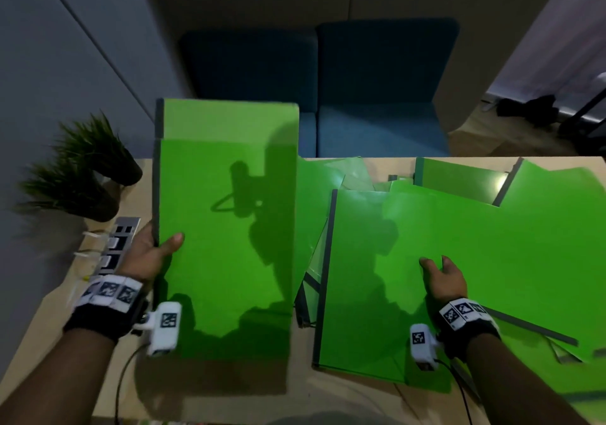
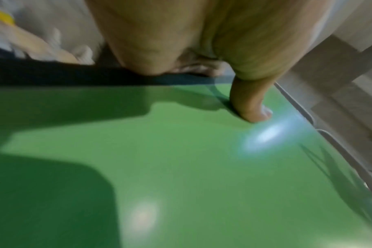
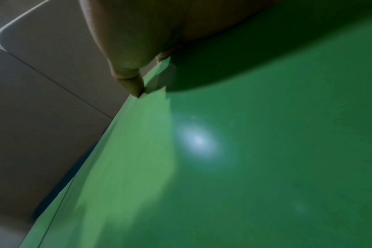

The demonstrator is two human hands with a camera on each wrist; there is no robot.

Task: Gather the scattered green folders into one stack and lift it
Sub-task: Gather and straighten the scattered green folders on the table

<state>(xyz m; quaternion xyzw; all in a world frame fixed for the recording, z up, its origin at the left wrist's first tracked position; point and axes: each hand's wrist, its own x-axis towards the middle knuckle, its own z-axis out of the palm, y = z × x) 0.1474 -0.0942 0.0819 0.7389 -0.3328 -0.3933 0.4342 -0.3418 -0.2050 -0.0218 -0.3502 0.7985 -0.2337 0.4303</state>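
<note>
My left hand point(image 1: 164, 244) grips a large green folder point(image 1: 226, 228) by its dark left spine, thumb point(image 2: 253, 107) on top and fingers hidden beneath. That folder point(image 2: 181, 151) is raised over the table's left half, and a second green edge shows at its far end. Several more green folders point(image 1: 360, 293) lie overlapped on the right half, with others point(image 1: 557, 211) fanned behind them. On that pile my right hand point(image 1: 439, 270) pinches the edge of one folder point(image 3: 244, 151). Its thumb point(image 3: 132, 83) sits at the edge and a fingertip shows behind it.
Two small potted plants point(image 1: 82, 178) stand at the table's left end. Beside them a power strip point(image 1: 114, 247) holds white plugs. A blue sofa point(image 1: 328, 96) sits beyond the far edge of the wooden table point(image 1: 52, 352). Cables trail from both wrist cameras.
</note>
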